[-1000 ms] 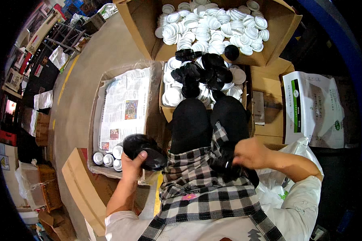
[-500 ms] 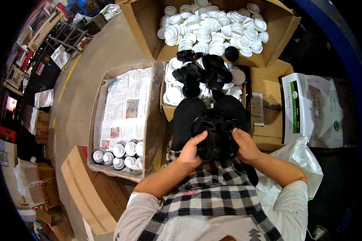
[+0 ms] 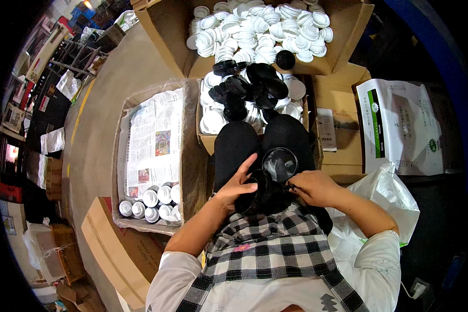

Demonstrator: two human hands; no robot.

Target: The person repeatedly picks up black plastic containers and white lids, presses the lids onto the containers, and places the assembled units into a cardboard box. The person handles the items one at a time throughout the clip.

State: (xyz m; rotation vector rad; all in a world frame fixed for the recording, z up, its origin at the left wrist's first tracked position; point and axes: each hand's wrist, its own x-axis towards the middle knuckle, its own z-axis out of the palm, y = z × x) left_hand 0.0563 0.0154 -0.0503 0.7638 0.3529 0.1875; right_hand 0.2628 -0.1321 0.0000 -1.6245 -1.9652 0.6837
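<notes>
Now clamping black round piece (image 3: 250,202) in grip of left hand (image 3: 234,192), at twelve o'clock of checked apron (image 3: 275,252); resting bunched fingers of right hand (image 3: 316,188) against dark material (image 3: 280,196) at that piece's three o'clock, leaving clamping or mere touching unclear. Since half a second ago, newly exposing dark-rimmed disc (image 3: 281,164) with cloudy grey face at held piece's one o'clock, suggesting divided handling of two pieces.
</notes>
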